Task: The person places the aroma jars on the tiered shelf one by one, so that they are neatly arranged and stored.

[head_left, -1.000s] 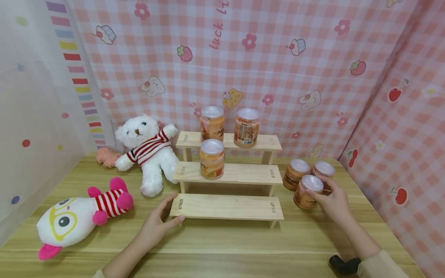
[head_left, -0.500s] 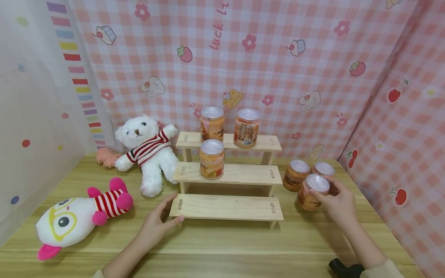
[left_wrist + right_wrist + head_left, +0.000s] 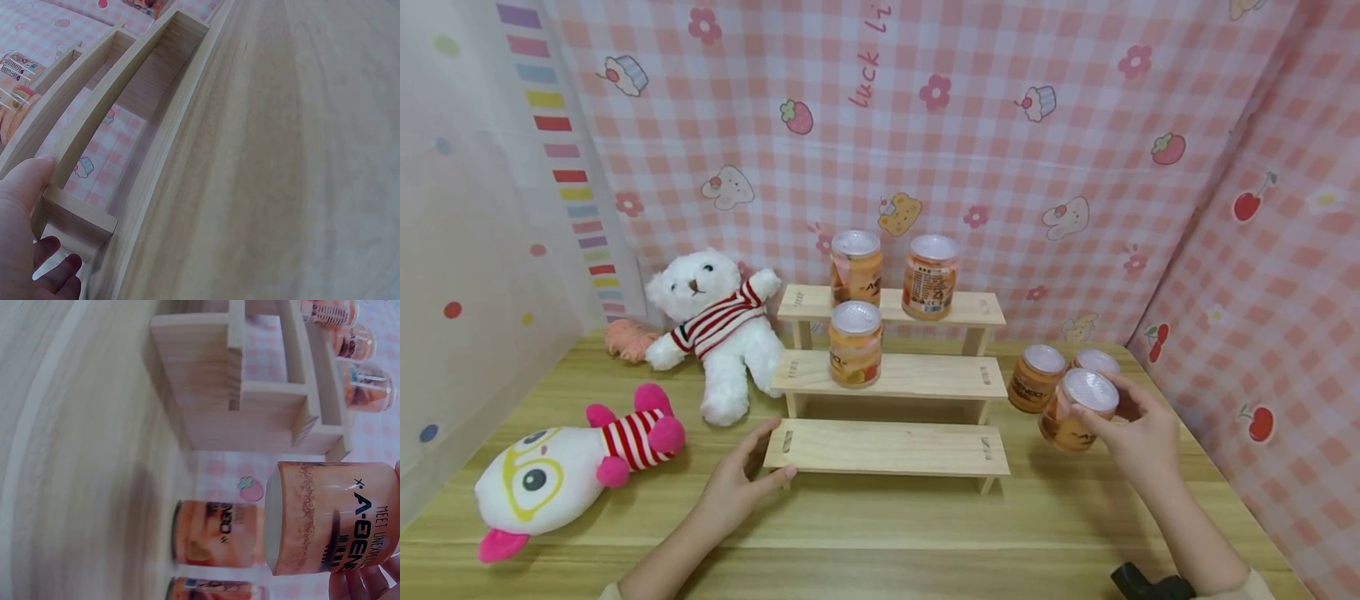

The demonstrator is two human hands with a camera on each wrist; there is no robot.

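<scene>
My right hand [image 3: 1141, 433] holds an orange-labelled can [image 3: 1066, 423] with a clear lid, thumb on the near side and fingers behind. In the right wrist view this can [image 3: 331, 519] is raised off the table, its pale base showing. Behind it stand two similar cans [image 3: 1034, 383], the farther one partly hidden. My left hand [image 3: 730, 492] grips the left end of a three-step wooden shelf [image 3: 891, 446] at its lowest step; in the left wrist view the thumb lies on the step's edge, with the fingers around the leg. Two cans [image 3: 931, 279] stand on the top step, another can [image 3: 856, 346] on the middle step.
A white teddy bear [image 3: 730, 333] in a striped sweater lies left of the shelf. Nearer sits a plush toy [image 3: 565, 475] with pink limbs. A black object [image 3: 1150, 583] is by the right forearm. Checked cloth [image 3: 985, 150] hangs behind the table [image 3: 880, 542].
My right hand has drawn the can away from the other two, slightly right, and raised it off the table. The left hand has stayed at the shelf's end.
</scene>
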